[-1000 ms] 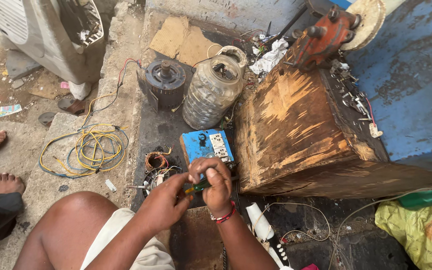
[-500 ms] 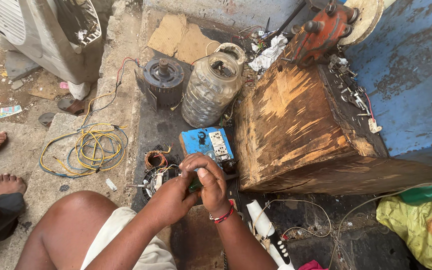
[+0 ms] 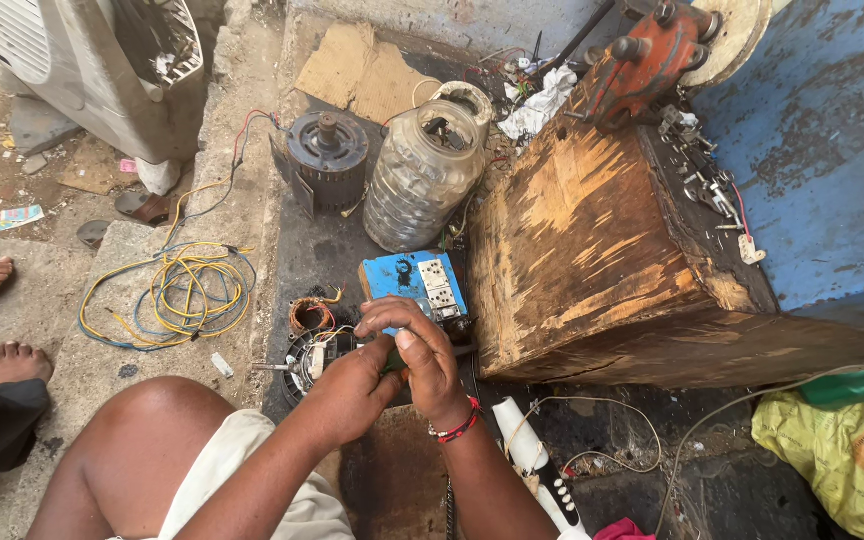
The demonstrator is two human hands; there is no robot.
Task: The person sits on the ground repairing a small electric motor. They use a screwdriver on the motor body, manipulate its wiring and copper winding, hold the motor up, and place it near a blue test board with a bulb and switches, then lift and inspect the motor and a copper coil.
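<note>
Outdoor workshop floor, oily dark slab (image 3: 312, 260) beside dusty concrete; items listed by size, largest first.

1. Wooden block (image 3: 592, 250), big and worn, stands just to your right; a red-orange vise (image 3: 642, 65) sits on its far end, small metal parts strewn along its top edge.
2. Grey appliance casing (image 3: 82, 70), far left, well apart from your hands.
3. Yellow-green sack (image 3: 842, 440), lower right.
4. Clear plastic jar (image 3: 420, 180), upright, beside a dark round motor (image 3: 324, 158).
5. Coil of yellow and blue wire (image 3: 177, 295), loose on the concrete to your left.
6. Blue switch-and-socket board (image 3: 414, 282), flat on the slab, directly beyond your hands.
7. Opened small motor (image 3: 307, 360) with shaft pointing left, just under your left hand; a copper winding (image 3: 310, 314) lies apart beside it.
8. Your left hand (image 3: 347, 392): grip closed round a dark green handle, mostly hidden.
9. Your right hand (image 3: 414, 350): fingers curled and pressed over the same piece, near edge of the blue board. What exactly it pinches, you cannot tell.

Progress, as a judgement: the small motor is already taken apart, its winding out. Work at the hands is mid-way; nothing looks reassembled, and the wires remain unconnected.
</note>
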